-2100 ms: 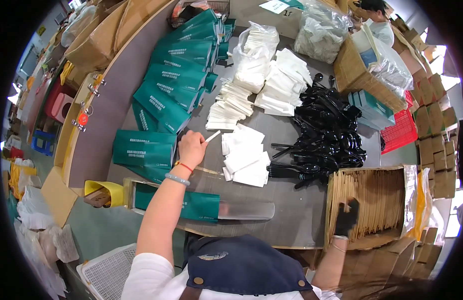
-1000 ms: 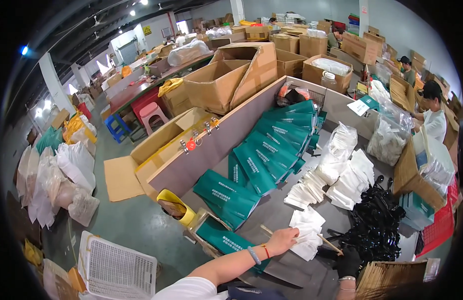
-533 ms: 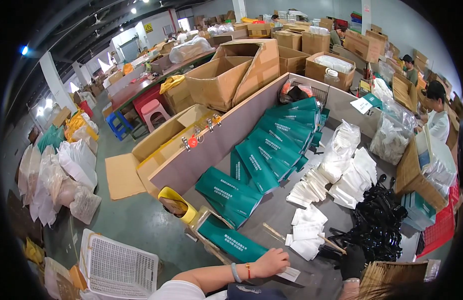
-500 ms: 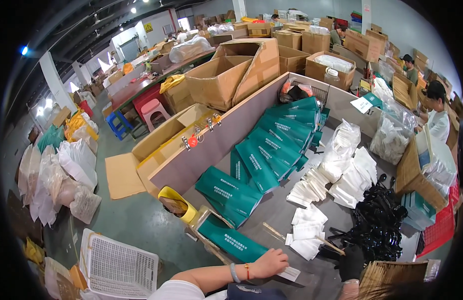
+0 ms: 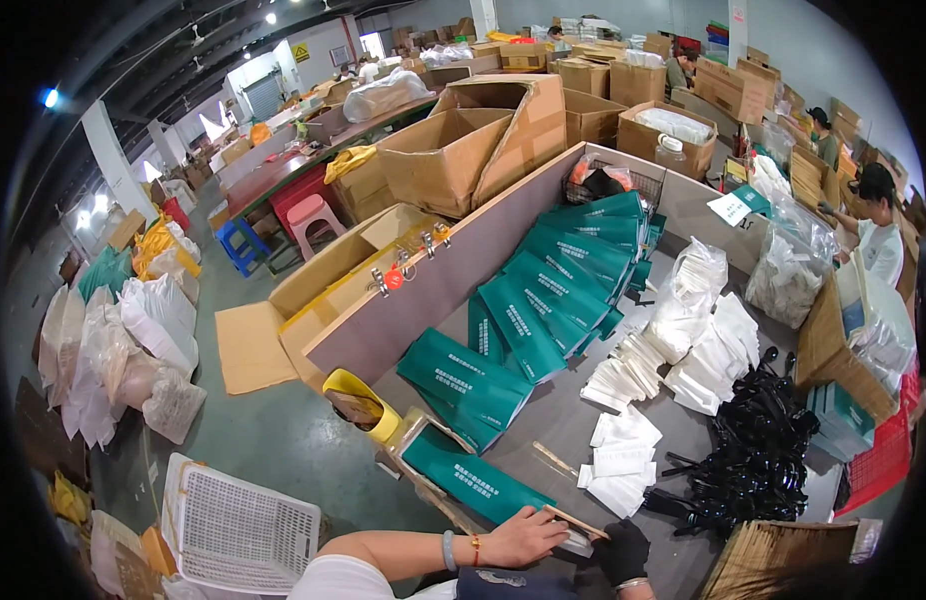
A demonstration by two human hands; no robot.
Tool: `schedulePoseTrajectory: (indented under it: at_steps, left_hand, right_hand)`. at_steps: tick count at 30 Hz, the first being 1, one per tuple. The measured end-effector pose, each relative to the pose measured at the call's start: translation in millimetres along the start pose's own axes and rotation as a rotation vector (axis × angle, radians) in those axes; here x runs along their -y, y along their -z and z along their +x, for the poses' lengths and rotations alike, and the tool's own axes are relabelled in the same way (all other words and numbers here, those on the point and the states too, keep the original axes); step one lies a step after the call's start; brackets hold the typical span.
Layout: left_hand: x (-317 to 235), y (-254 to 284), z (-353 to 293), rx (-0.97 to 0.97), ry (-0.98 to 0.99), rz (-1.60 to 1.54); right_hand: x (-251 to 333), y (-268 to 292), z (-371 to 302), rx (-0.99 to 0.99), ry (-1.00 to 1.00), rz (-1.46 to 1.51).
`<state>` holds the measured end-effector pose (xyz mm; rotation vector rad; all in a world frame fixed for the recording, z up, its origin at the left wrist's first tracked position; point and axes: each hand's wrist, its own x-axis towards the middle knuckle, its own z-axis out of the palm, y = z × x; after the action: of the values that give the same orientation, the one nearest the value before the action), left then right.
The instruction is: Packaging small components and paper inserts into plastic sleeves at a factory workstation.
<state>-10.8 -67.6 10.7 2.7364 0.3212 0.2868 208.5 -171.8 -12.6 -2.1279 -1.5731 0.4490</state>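
Observation:
A flat green printed bag (image 5: 473, 480) lies in front of me with its right end under my left hand (image 5: 528, 537). The bare fingers of that hand are bent around the bag's end. A pale slip (image 5: 579, 545) shows just beyond them. My right hand (image 5: 623, 550), in a black glove, is closed on a thin wooden stick (image 5: 577, 522), whose far tip reaches the left fingers and the bag's end. White packets (image 5: 621, 460) lie spread above the right hand. To its right is a heap of glossy black items (image 5: 748, 450).
Overlapping green bags (image 5: 543, 290) run along the bench divider (image 5: 433, 270). A yellow container (image 5: 368, 410) stands beside the front bag. Another thin stick (image 5: 553, 460) lies on the bench. An open carton (image 5: 783, 565) is at lower right. Co-workers sit at far right.
My right hand has moved left with the wooden stick, from beside the black heap to the bag's end. The left hand has shifted slightly and stays at the bag.

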Motion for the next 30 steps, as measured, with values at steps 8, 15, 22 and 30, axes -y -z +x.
schedulePoseTrajectory:
  at_steps: [8,15,22,30]
  left_hand:
    - [2,3,-6,0.111,0.053,0.097]
    - [7,4,-6,0.126,0.069,0.095]
    - [16,11,-6,0.12,0.113,0.001]
    - [44,18,-7,-0.001,0.091,-0.051]
  right_hand:
    - [-38,10,-13,-0.404,-0.096,0.166]
    - [-73,-49,-59,-0.687,-0.468,0.691]
    - [-62,-11,-58,-0.447,-0.055,0.382]
    - [-33,39,-50,0.134,0.114,-0.265]
